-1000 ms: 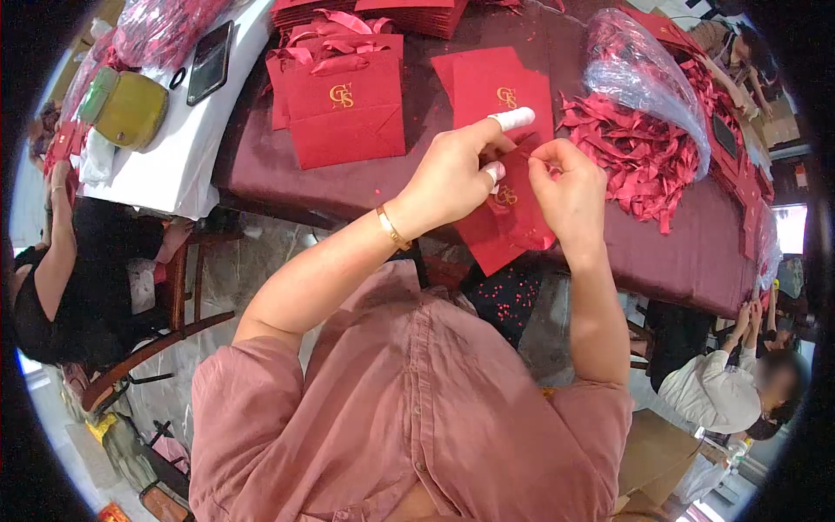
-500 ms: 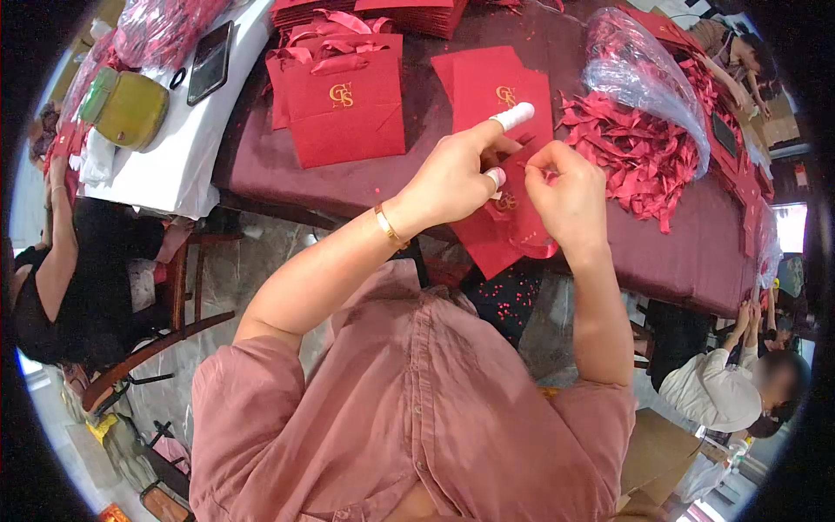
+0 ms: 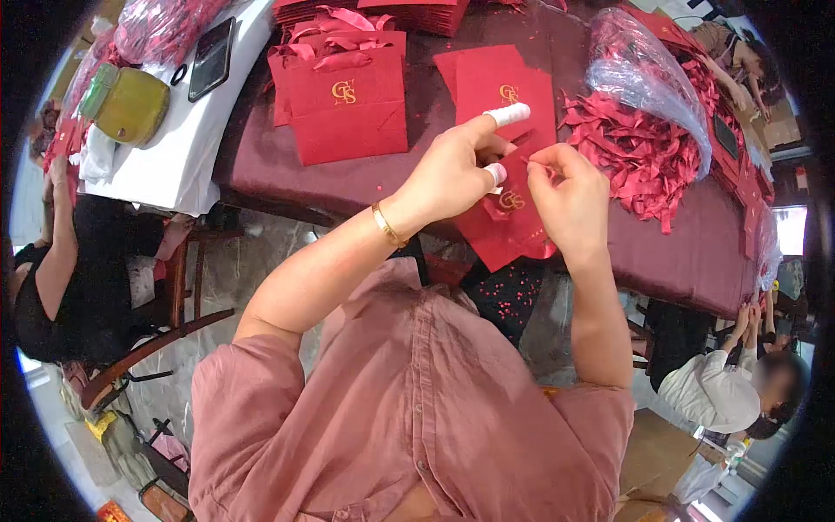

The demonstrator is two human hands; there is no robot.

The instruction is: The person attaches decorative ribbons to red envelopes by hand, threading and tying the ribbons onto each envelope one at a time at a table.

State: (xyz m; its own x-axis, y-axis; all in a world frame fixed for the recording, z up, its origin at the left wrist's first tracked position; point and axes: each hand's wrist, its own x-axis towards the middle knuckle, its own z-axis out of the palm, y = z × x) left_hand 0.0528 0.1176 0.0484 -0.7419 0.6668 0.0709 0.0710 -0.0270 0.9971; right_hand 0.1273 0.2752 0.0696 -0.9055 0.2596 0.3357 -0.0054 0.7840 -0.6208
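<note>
A red paper bag with gold lettering (image 3: 491, 237) lies tilted at the table's front edge. My left hand (image 3: 452, 174) is closed on its upper part, with the index finger stretched out over it. White wrappings cover that index fingertip and the thumb tip. At the bag's upper right edge, the thumb and index finger of my right hand (image 3: 572, 193) pinch together on what looks like a thin red ribbon, mostly hidden by the fingers. Part of a ribbon (image 3: 546, 250) shows below that hand. Flat red bags (image 3: 478, 71) lie just beyond my hands.
Finished-looking bags with ribbon handles (image 3: 350, 117) lie left. A heap of loose red ribbons (image 3: 622, 152) spills from a clear plastic bag (image 3: 648, 65) on the right. A jar (image 3: 126, 104) and a phone (image 3: 211, 59) are on the white surface. Other people sit on both sides.
My right hand has shifted slightly, its fingertips still at the bag's edge. The ribbon loop below it shows less now. My left hand keeps its hold on the bag.
</note>
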